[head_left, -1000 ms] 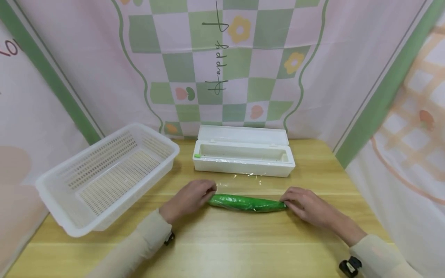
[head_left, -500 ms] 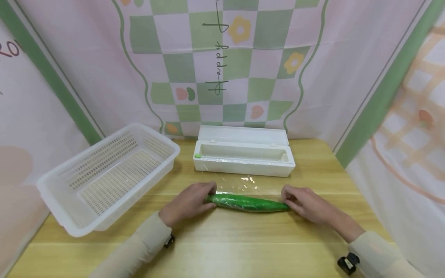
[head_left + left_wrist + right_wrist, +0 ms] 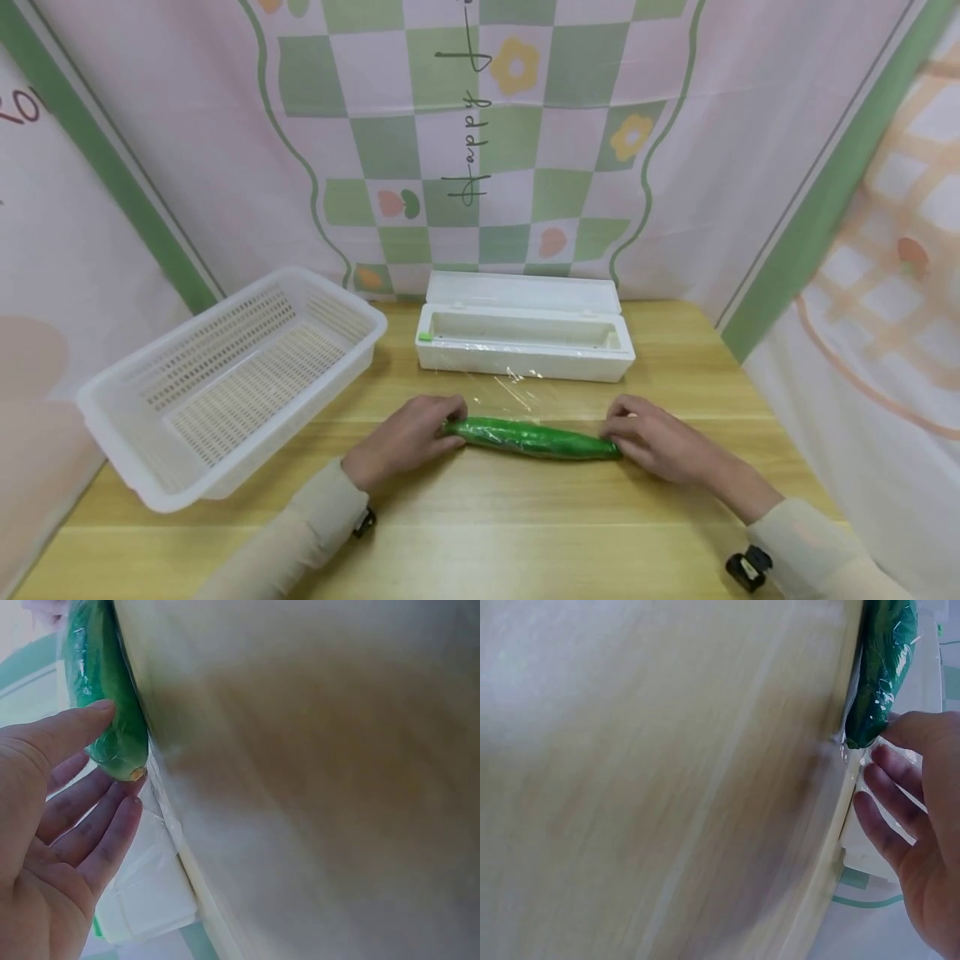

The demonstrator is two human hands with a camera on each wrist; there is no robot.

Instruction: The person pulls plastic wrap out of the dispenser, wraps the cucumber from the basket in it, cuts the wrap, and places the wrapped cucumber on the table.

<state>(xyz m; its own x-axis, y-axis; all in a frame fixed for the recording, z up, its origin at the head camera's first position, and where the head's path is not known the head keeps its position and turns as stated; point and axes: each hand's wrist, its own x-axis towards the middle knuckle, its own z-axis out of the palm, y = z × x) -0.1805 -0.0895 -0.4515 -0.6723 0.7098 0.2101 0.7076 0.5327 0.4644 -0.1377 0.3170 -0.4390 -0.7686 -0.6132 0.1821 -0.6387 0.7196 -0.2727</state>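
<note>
A long green cucumber, covered in glossy cling film, lies crosswise on the wooden table. My left hand holds its left end; in the left wrist view the thumb lies along the cucumber and the other fingers reach behind its pale stem tip. At the opposite end, my right hand pinches the tip, thumb and forefinger at the wrapped cucumber in the right wrist view, the other fingers spread. The film stretches back from the cucumber to a white dispenser box with its lid raised.
At the left stands a white perforated plastic basket, set at an angle. A small green piece shows on the box's left rim. Printed fabric hangs behind and along both sides of the table.
My left thumb has come down to the cucumber's near side, apart from the fingers. The cucumber has shifted only slightly, and the creases and glints in the film have changed.
</note>
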